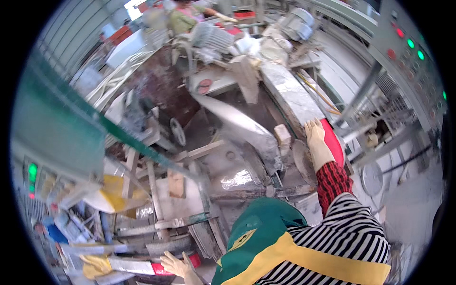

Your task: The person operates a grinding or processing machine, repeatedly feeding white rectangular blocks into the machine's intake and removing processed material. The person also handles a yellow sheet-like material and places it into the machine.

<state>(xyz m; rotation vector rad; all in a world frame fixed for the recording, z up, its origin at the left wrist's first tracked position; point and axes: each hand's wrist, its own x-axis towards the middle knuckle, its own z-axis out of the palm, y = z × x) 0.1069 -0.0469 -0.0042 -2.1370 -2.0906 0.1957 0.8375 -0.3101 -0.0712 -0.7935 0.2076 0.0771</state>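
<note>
My right hand point(317, 142), in a cream glove, lies with stretched fingers along the left edge of a bright red curved piece point(334, 145). Its fingertips reach the near end of a long pale ledge point(289, 88). Low on the left, my left hand point(175, 264), gloved alike, has its fingers apart beside a red-and-white strip point(156, 268). Whether it touches the strip I cannot tell. A small pale block point(282, 135) stands left of my right hand. Next to that block is a rounded grey plate point(301, 159), partly hidden.
A green bar point(135, 149) crosses the left side. Panels with lit lamps stand at the right point(411, 61) and left point(35, 175). A motor point(297, 23) and a person point(185, 16) are at the back. A yellow glove point(96, 266) lies low left.
</note>
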